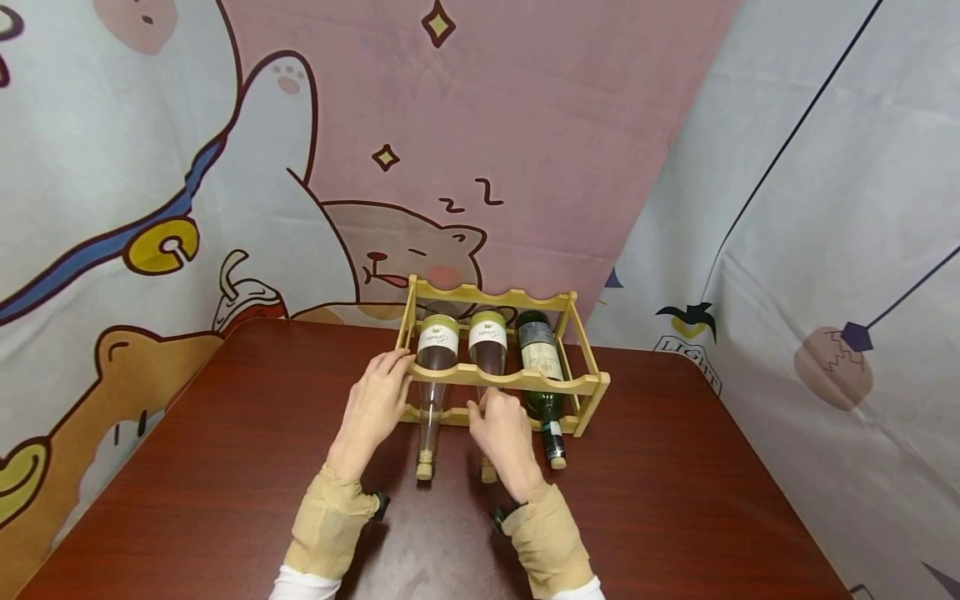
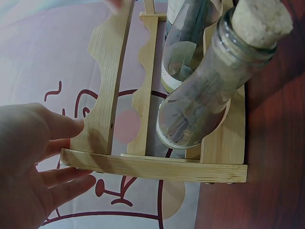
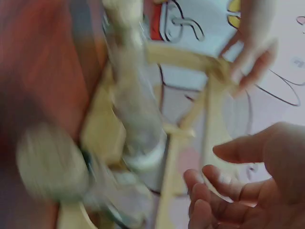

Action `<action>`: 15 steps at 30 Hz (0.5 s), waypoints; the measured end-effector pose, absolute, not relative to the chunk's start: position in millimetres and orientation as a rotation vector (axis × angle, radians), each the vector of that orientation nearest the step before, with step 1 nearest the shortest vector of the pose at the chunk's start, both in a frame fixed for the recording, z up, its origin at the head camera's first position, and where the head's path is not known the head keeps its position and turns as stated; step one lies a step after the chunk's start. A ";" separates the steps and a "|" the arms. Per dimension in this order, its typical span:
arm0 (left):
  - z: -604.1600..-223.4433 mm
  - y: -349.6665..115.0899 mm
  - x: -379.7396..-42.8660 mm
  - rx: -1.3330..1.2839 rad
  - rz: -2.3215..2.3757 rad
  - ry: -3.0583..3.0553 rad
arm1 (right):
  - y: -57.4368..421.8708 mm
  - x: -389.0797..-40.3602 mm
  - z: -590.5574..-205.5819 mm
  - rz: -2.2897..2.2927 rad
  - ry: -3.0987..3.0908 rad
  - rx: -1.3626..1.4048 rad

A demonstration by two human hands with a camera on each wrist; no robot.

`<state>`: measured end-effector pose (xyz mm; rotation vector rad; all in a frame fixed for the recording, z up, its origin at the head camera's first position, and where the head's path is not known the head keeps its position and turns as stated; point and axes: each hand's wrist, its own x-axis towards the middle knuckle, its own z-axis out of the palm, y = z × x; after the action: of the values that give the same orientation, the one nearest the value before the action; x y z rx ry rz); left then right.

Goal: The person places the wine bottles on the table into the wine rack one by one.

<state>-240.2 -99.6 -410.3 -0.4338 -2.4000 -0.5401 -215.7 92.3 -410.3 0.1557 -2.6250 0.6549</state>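
Note:
A light wooden wine rack stands on the table, with three corked bottles lying in its lower tier, necks toward me. Two are clear: the left bottle and the middle bottle, both with white labels. A dark green bottle lies on the right. My left hand holds the rack's upper left front corner, thumb against the scalloped rail in the left wrist view. Over the middle bottle's neck hovers my right hand; in the blurred right wrist view its loosely bent fingers hold nothing.
The reddish-brown table extends around the rack on both sides and in front. Behind it hangs a cartoon-printed cloth, close to the rack's back. The bottle necks and corks jut out past the front rail.

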 end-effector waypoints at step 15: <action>-410.6 -98.7 -239.8 -0.439 -0.540 -2.392 | 177.6 -228.8 -370.2 0.716 -2.146 0.259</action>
<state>-239.8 -98.7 -410.6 -0.4391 -2.3920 -0.5405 -228.8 177.6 -370.2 0.2586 -2.1464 0.7162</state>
